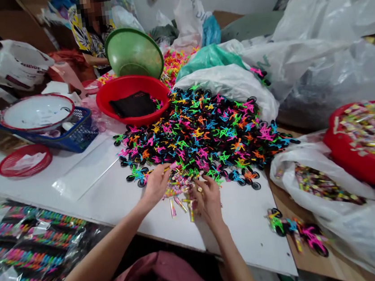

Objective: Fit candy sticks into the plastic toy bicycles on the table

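My left hand (pixel 157 183) pinches a small pink-and-yellow tube (pixel 173 165) between thumb and fingers, just above the near edge of the toy heap. Beside it, my right hand (pixel 210 197) has its fingers curled around a small tube with a yellowish round end (pixel 199 188). Between and under both hands lies a loose pile of similar shiny tubes (pixel 175 188), and several have slid toward me on the white tabletop (pixel 244 219). A large heap of tiny plastic bicycles (pixel 200 130) with black wheels and bright frames rises right behind my hands.
A red basin (pixel 130 81) holds a black cloth; a co-worker's hand is near a green basin (pixel 134 54) behind it. At left are a blue basket (pixel 84 129), a red sieve (pixel 25 170) and bagged bicycles (pixel 27 253). At right, a white sack (pixel 297 155) and red tub (pixel 338 128) hold tubes.
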`<state>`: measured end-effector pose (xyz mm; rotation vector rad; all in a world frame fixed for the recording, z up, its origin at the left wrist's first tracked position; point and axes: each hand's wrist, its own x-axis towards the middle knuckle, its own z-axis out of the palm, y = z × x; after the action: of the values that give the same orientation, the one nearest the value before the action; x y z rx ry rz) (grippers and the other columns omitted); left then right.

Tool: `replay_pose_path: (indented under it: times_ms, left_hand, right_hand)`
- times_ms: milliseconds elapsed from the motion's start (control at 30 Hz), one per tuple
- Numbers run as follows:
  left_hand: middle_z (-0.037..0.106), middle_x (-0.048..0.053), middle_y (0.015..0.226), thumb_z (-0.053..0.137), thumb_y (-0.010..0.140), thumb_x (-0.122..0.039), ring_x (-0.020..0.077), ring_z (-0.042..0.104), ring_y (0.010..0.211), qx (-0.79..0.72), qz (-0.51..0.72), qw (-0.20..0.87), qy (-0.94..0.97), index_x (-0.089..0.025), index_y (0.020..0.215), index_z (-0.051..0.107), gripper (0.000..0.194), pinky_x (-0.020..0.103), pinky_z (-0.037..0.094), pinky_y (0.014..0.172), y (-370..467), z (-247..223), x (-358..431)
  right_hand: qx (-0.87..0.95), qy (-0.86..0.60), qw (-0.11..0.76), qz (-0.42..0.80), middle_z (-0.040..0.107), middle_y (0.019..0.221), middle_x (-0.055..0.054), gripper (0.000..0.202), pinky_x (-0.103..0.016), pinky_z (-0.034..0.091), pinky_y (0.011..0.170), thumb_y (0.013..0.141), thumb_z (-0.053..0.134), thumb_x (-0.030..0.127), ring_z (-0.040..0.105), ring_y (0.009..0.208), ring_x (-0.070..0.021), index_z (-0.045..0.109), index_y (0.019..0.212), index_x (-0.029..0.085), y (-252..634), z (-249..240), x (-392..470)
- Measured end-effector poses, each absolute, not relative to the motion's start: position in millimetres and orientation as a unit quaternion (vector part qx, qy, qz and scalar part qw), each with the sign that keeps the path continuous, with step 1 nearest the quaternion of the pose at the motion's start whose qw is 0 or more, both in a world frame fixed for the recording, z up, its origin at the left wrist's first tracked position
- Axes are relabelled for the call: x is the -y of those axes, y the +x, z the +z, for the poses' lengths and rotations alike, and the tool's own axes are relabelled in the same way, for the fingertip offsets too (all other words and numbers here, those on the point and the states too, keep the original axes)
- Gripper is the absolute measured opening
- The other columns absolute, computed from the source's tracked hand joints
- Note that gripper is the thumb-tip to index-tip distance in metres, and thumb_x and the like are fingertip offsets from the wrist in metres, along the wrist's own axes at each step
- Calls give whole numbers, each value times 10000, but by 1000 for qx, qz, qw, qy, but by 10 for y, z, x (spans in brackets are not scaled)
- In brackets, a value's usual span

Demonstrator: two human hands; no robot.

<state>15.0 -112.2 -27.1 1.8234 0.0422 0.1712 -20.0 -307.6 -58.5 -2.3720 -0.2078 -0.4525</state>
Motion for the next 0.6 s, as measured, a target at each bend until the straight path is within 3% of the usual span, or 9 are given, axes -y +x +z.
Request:
replay_pose_path:
  times_ms: [100,200,267,433,600]
  left_hand:
    - [605,33,743,608,785,-377,105,530,590,-79,-102,806,578,-161,977,599,289,186,342,458,90,-110,989]
    - [599,29,738,663,750,-354,70,523,569,-121,-194,874,429,-133,897,599,273,142,303,409,-5,-81,992]
    - [581,7,682,670,745,-365,55,509,528,-162,-215,876,400,-132,840,597,262,132,295,393,-50,-114,1080]
    - [584,-3,613,654,760,-367,56,521,500,-178,-217,861,423,-128,736,585,249,144,366,442,-51,-131,1383]
    - [609,25,589,565,827,-319,87,532,463,-174,-258,853,418,-139,847,587,183,153,331,394,22,-121,1570]
  right_hand:
    - [18,-883,444,-151,575,989,-95,269,-352,452,790,870,445,363,543,903,-200,621,962,183,-212,-432,3207]
    - [-38,-890,450,-64,612,767,-40,291,-277,447,621,866,418,390,558,658,-162,590,943,169,-182,-348,3380]
    - [-39,-920,390,-23,620,745,-25,271,-256,424,599,853,426,358,555,620,-150,586,969,172,-112,-322,3452]
    - [-61,-988,134,38,651,918,-93,217,-281,407,654,850,442,283,606,803,-204,586,977,182,163,-225,3348]
    - [-97,-987,104,71,662,837,-158,208,-326,415,660,829,475,241,621,799,-257,568,972,121,299,-234,3262]
